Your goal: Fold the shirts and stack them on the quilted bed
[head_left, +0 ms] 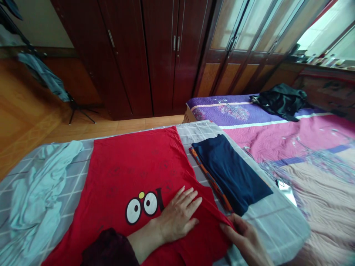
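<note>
From my remote seat I see my left hand (179,216) laid palm down on the red garment (130,159), fingers extended and slightly spread, pressing without gripping anything. To its right, my right hand (246,242) pinches the garment's near right edge between thumb and fingers; how its lower fingers curl I cannot tell.

For good smoothing, I would let the left palm bear lightly and evenly, since hard pressure would probably drag the cloth into fresh creases. I would have the right pinch draw the edge gently away from the palm, just taut enough to ease the ripples between the two hands without stretching the fabric.

The garment spreads under and ahead of the left hand, with its cartoon eyes print (150,204) just left of those fingertips. I'd slide the palm rather than scrub across that print. My dark sleeve (109,247) hangs low over the cloth, so lifting the wrist a little should avoid snagging.

Just ahead of the right hand lies the folded navy cloth (233,173); I would pull clear of it, as a sideways tug could disturb its neat edges. The pale garment (41,195) lies crumpled, well left of both hands, on the checked cover (202,129).
</note>
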A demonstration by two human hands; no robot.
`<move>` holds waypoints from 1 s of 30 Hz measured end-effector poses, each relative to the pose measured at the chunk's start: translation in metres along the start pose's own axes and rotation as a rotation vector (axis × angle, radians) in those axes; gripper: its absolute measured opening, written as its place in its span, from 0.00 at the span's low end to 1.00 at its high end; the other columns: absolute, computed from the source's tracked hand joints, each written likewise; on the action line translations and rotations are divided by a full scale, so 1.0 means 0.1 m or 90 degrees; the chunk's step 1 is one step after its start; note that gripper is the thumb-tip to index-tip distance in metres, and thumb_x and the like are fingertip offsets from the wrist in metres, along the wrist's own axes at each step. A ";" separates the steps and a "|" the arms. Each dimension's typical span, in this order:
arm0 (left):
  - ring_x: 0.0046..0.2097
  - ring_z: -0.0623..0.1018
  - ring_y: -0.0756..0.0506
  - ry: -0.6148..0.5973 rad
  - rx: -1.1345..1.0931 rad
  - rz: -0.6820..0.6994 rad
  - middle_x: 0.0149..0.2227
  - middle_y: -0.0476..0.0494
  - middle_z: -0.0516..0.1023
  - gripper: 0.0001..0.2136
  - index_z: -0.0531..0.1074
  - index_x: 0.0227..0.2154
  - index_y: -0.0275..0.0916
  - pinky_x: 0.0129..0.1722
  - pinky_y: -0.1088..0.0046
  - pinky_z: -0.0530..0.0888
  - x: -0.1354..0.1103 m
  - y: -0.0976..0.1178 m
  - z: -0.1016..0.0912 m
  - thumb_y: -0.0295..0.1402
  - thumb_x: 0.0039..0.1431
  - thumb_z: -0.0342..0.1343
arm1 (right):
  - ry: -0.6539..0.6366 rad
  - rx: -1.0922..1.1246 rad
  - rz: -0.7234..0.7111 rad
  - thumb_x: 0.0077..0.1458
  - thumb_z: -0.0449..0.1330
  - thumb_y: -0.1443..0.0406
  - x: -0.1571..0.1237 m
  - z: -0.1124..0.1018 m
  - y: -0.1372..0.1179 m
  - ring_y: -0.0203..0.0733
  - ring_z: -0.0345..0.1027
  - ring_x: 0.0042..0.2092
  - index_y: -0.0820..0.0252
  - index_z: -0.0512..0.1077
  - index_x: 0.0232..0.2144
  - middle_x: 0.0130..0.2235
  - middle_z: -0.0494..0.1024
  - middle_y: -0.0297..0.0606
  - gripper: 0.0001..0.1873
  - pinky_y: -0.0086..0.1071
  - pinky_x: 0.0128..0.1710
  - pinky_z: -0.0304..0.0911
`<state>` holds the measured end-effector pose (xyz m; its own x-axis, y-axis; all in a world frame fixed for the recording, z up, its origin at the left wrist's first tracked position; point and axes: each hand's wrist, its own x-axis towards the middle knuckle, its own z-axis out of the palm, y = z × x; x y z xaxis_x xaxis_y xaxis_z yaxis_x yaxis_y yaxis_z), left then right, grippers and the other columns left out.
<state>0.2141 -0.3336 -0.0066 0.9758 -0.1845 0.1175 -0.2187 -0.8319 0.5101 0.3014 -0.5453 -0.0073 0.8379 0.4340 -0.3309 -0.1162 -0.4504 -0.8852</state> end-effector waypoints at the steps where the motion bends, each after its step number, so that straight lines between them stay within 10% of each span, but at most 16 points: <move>1: 0.64 0.55 0.42 0.002 -0.026 -0.006 0.62 0.38 0.60 0.26 0.55 0.60 0.38 0.64 0.56 0.51 -0.01 0.00 -0.03 0.37 0.61 0.51 | 0.002 0.062 0.029 0.41 0.60 0.52 0.01 0.00 -0.02 0.35 0.59 0.22 0.58 0.64 0.20 0.19 0.67 0.30 0.16 0.28 0.22 0.52; 5: 0.60 0.62 0.44 0.052 -0.123 -0.051 0.56 0.41 0.68 0.23 0.60 0.57 0.38 0.64 0.59 0.53 0.00 -0.02 -0.09 0.29 0.58 0.53 | 0.022 0.147 0.059 0.38 0.63 0.55 0.04 0.04 -0.21 0.37 0.62 0.24 0.58 0.67 0.25 0.21 0.70 0.31 0.15 0.28 0.24 0.56; 9: 0.55 0.68 0.47 0.089 -0.206 -0.084 0.51 0.44 0.72 0.21 0.63 0.54 0.40 0.63 0.62 0.55 0.03 -0.03 -0.09 0.25 0.58 0.51 | 0.076 -0.024 -0.106 0.44 0.57 0.61 -0.01 0.17 -0.39 0.41 0.66 0.30 0.57 0.70 0.27 0.27 0.73 0.34 0.07 0.29 0.29 0.62; 16: 0.51 0.69 0.47 0.111 -0.215 -0.061 0.47 0.44 0.72 0.20 0.64 0.52 0.40 0.61 0.62 0.57 0.04 -0.06 -0.07 0.22 0.57 0.49 | -0.177 -0.362 -0.350 0.46 0.53 0.69 0.01 0.26 -0.86 0.37 0.70 0.34 0.55 0.73 0.33 0.34 0.76 0.35 0.12 0.27 0.33 0.62; 21: 0.46 0.69 0.47 0.112 -0.164 -0.023 0.40 0.46 0.72 0.13 0.69 0.44 0.40 0.60 0.62 0.57 0.02 -0.05 -0.05 0.23 0.57 0.49 | -0.010 -0.587 -0.366 0.57 0.50 0.62 0.77 0.25 -1.51 0.39 0.71 0.38 0.56 0.75 0.38 0.38 0.76 0.38 0.14 0.29 0.37 0.61; 30: 0.46 0.69 0.48 0.087 -0.111 -0.011 0.40 0.48 0.73 0.11 0.71 0.40 0.41 0.61 0.65 0.55 0.05 -0.04 -0.05 0.23 0.56 0.51 | -0.041 -0.815 -0.255 0.60 0.55 0.58 2.19 1.09 -2.08 0.43 0.68 0.46 0.63 0.69 0.45 0.47 0.72 0.42 0.16 0.43 0.45 0.65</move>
<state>0.2195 -0.3288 -0.0037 0.9724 -0.0893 0.2156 -0.2114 -0.7286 0.6515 0.4507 -0.2716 0.0688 0.6661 0.7263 -0.1696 0.7359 -0.6770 -0.0089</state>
